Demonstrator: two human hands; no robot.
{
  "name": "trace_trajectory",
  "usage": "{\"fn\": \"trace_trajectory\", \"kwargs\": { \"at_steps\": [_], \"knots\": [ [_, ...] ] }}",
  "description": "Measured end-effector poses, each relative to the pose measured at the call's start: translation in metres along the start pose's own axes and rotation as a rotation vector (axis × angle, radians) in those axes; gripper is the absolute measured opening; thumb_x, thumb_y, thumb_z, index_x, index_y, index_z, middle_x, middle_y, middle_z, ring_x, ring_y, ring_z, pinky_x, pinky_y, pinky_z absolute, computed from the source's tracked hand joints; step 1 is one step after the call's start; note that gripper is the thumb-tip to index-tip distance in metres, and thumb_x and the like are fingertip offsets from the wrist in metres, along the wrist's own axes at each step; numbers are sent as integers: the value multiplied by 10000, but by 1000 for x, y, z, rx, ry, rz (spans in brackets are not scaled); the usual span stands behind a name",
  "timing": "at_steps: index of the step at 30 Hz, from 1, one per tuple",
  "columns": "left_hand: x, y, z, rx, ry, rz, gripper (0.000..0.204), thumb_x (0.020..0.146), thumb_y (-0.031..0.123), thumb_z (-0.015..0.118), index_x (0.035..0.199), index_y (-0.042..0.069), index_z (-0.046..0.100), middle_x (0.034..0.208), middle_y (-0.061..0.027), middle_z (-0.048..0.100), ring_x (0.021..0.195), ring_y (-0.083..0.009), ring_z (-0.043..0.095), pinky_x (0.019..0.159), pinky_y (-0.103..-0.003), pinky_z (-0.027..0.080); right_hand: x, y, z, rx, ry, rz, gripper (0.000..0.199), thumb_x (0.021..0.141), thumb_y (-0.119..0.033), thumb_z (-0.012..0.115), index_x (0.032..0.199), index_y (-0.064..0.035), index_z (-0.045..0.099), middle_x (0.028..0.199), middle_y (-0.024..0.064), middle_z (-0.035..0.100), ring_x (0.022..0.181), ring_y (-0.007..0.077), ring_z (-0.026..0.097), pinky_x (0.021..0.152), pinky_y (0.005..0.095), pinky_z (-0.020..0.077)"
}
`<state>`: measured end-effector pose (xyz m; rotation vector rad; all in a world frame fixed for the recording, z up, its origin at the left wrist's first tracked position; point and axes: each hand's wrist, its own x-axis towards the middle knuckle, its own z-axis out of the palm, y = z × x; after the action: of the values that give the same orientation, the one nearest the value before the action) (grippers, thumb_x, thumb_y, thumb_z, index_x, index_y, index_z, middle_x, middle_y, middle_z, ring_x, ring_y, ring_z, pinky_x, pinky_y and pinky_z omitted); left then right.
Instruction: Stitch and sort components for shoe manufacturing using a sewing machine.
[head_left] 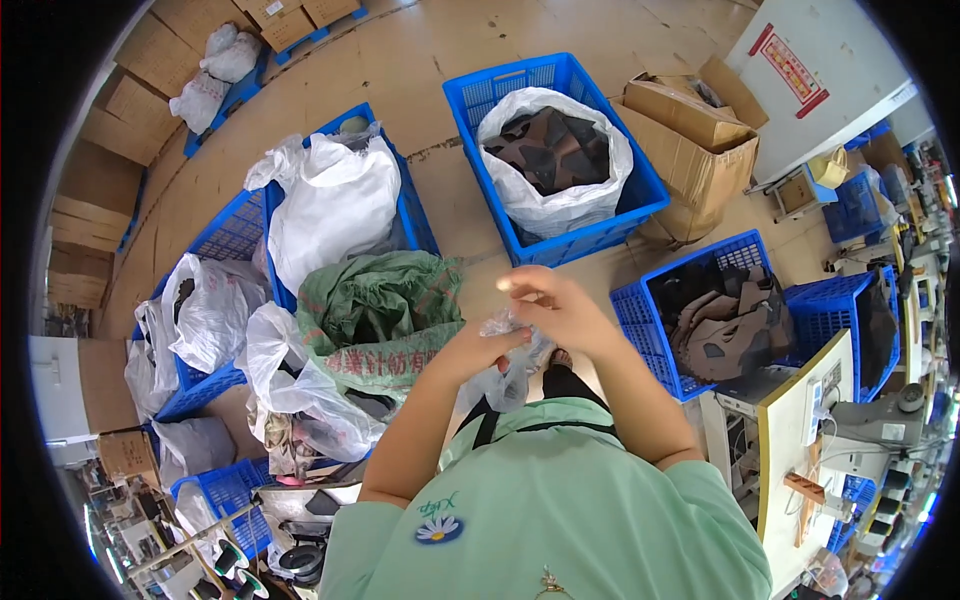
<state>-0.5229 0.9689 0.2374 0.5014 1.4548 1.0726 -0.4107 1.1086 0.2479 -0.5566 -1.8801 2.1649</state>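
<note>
**A:** A crumpled clear plastic bag (508, 362) is held up at chest height, in front of a pale green shirt (560, 500), above a tan workshop floor (420, 70). How are the hands set?

**B:** The left hand (478, 352) is closed around the bag's upper part from below. The right hand (548, 303) is raised just above it, fingers curled and the tips pressed together on the film, as if a fold were being pinched. What the bag contains cannot be told.

**A:** What is stood around?

**B:** A blue plastic crate lined with a white sack of dark cut pieces (553, 150) is seen straight ahead. A green woven sack (385, 300) is slumped against the crates to the left. A second blue crate of brown cut pieces (715, 315) is set to the right, beside a white worktable (800, 400).

**A:** What could go wrong?

**B:** By judgement, the thin film could be torn if the two grips are pulled apart too sharply. If the pinch is slackened, the bag could be dropped onto the floor between the crates.
</note>
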Motion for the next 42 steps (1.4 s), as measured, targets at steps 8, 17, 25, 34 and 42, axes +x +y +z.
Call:
{"fn": "trace_trajectory", "kwargs": {
  "at_steps": [8, 17, 25, 34, 42],
  "knots": [
    [-11, 8, -2, -181, 38, -5, 393, 966, 334, 553, 1185, 8, 562, 1022, -104, 665, 761, -204, 660, 626, -318, 531, 1, 17, -25, 22, -83, 65, 142, 868, 1, 632, 985, 0, 712, 889, 56, 692, 695, 101, 629, 599, 255, 515],
    [4, -8, -10, -462, 168, 150, 324, 948, 280, 561, 1109, 7, 629, 1201, -92, 628, 1028, -206, 618, 733, -319, 508, -37, 16, 11, -50, 188, -59, 116, 848, 39, 646, 941, 1, 704, 922, 66, 702, 801, 115, 645, 696, 242, 522],
    [4, -12, -15, -298, 93, 249, 202, 728, 4, 709, 917, 46, 652, 1160, -55, 552, 992, -175, 574, 831, -311, 453, -37, 26, -25, -28, -145, 56, 263, 816, 87, 581, 1020, -21, 708, 1031, 88, 697, 936, 143, 648, 804, 269, 513],
    [-2, 28, 5, 59, -115, 318, 321, 700, -4, 731, 1007, 54, 655, 1132, -35, 575, 1015, -149, 569, 899, -288, 456, -8, 11, -35, -162, -353, -100, 721, 722, 23, 612, 1414, -39, 420, 1311, 105, 556, 1230, 214, 527, 1044, 347, 401],
    [7, 37, 22, 476, 128, 505, 535, 676, 7, 750, 1189, 76, 612, 1174, -80, 541, 1091, -200, 559, 913, -311, 464, -3, 19, -50, 21, -342, 197, 679, 732, 18, 629, 1385, -17, 450, 1144, 98, 629, 1049, 180, 597, 929, 309, 458]
  ]
}}
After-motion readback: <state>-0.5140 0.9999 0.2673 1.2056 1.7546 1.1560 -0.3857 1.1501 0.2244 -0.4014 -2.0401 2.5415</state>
